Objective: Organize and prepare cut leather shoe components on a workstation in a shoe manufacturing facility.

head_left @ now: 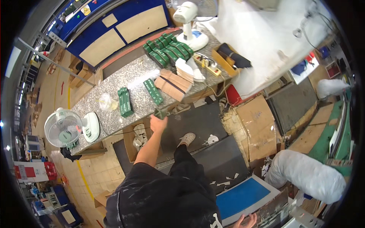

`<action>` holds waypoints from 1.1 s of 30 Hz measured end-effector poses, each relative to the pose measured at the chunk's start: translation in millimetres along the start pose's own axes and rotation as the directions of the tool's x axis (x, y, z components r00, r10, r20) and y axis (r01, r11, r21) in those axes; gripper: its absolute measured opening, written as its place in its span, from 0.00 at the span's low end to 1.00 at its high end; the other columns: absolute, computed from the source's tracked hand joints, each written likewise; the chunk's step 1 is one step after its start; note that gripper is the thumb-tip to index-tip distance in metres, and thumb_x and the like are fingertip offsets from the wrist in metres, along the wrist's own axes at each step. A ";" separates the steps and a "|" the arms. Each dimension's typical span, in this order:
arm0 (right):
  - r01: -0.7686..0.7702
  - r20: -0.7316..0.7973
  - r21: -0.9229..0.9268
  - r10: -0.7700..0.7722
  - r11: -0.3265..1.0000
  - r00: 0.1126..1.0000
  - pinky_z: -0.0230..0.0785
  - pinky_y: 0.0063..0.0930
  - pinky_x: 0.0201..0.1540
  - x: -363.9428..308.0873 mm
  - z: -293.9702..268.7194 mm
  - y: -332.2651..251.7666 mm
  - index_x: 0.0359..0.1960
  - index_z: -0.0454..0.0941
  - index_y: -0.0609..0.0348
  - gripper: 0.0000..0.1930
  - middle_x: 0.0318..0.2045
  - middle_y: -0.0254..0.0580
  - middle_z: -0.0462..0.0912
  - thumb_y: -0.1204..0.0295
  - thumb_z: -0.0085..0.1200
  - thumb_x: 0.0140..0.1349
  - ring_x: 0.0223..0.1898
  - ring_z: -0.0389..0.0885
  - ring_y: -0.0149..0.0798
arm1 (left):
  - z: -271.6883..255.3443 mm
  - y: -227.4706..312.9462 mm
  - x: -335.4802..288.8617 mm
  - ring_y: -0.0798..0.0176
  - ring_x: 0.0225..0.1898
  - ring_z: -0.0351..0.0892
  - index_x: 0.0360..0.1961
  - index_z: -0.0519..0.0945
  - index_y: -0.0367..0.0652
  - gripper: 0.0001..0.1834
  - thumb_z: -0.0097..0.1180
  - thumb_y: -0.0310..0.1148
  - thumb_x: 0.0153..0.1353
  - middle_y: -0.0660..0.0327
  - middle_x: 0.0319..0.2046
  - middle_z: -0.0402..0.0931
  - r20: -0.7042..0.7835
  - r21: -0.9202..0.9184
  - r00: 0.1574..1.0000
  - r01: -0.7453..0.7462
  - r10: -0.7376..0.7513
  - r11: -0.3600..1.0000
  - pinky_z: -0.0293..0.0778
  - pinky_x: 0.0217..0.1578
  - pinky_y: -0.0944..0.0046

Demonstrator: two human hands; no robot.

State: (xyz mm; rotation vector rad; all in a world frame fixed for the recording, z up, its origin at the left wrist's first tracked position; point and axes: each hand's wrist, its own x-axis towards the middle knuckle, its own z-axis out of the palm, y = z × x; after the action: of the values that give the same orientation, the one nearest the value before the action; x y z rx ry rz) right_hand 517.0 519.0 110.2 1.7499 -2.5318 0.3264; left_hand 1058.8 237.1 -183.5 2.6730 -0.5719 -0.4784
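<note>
My left hand [158, 123] reaches out to the near edge of the speckled stone counter [133, 84]. Its fingers are closed on a small dark green piece [161, 113], partly covered by the hand. On the counter beside it lie a flat green printed strip [153, 91] and an upright green stack [124, 102]. Low in the picture, my right hand [245, 221] shows only its fingers, which are spread apart with nothing seen in them. It is nearest to a pale frame with a blue panel [245, 197].
Several green stacks [167, 49], a strapped cardboard bundle [173, 85], a power strip [207, 63] and a fan [186, 15] crowd the counter's far end. Another fan [89, 127] stands at its left end. Below are a box of scraps [131, 142] and dark mats [201, 125].
</note>
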 end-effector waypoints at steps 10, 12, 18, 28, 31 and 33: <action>0.005 0.364 0.226 -0.089 0.974 0.927 0.76 0.51 0.59 45.3 50.2 -147.5 0.61 0.81 0.62 0.22 0.57 0.56 0.83 0.69 0.70 0.68 0.59 0.81 0.57 | -10.9 -23.4 242.2 0.40 0.57 0.83 0.60 0.70 0.37 0.44 0.79 0.51 0.52 0.45 0.55 0.80 -0.017 0.200 0.997 0.075 -0.073 0.977 0.80 0.55 0.45; -0.004 0.378 0.224 -0.084 0.975 0.922 0.77 0.51 0.57 46.9 52.1 -166.4 0.62 0.81 0.61 0.23 0.56 0.56 0.84 0.69 0.69 0.68 0.58 0.82 0.56 | -11.1 -29.2 263.1 0.40 0.57 0.83 0.60 0.69 0.37 0.44 0.78 0.51 0.52 0.44 0.56 0.79 -0.063 0.205 0.998 0.031 -0.019 0.978 0.81 0.55 0.45; -0.165 0.580 0.100 0.077 0.981 0.811 0.76 0.48 0.58 37.4 65.8 -216.2 0.62 0.80 0.63 0.22 0.55 0.58 0.84 0.69 0.68 0.69 0.54 0.84 0.55 | -1.0 -47.4 281.5 0.37 0.54 0.83 0.65 0.68 0.36 0.48 0.78 0.53 0.51 0.41 0.58 0.78 -0.053 0.179 0.998 -0.027 0.037 0.984 0.80 0.56 0.45; -0.152 0.599 0.299 -0.061 0.942 0.799 0.73 0.44 0.51 54.8 95.8 -240.6 0.58 0.78 0.63 0.22 0.56 0.54 0.82 0.75 0.67 0.62 0.48 0.82 0.54 | 29.1 -77.2 271.7 0.64 0.50 0.82 0.62 0.73 0.34 0.42 0.83 0.45 0.55 0.55 0.48 0.82 0.096 -0.719 0.984 0.173 -0.150 0.673 0.79 0.52 0.60; -0.133 0.606 0.251 -0.048 0.959 0.794 0.75 0.44 0.54 65.4 93.3 -246.7 0.61 0.77 0.63 0.24 0.56 0.53 0.83 0.76 0.67 0.63 0.50 0.84 0.51 | 29.7 -93.7 270.7 0.50 0.49 0.83 0.60 0.78 0.31 0.41 0.74 0.57 0.62 0.50 0.47 0.83 -0.042 -0.504 0.995 0.062 -0.096 0.862 0.77 0.53 0.52; -0.135 0.635 0.250 -0.057 0.959 0.771 0.75 0.43 0.53 65.4 96.7 -247.1 0.61 0.77 0.63 0.24 0.56 0.53 0.83 0.76 0.67 0.64 0.51 0.84 0.50 | 20.4 -101.5 268.1 0.34 0.59 0.77 0.71 0.71 0.31 0.50 0.65 0.65 0.64 0.37 0.55 0.78 -0.028 -0.187 0.999 0.011 -0.017 0.982 0.72 0.62 0.40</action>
State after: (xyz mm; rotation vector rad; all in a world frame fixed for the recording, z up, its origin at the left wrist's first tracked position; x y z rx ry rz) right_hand 730.9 355.9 62.2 2.2277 -3.1131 0.0962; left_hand 1314.1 198.4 -309.7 2.5024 -0.4752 -0.4711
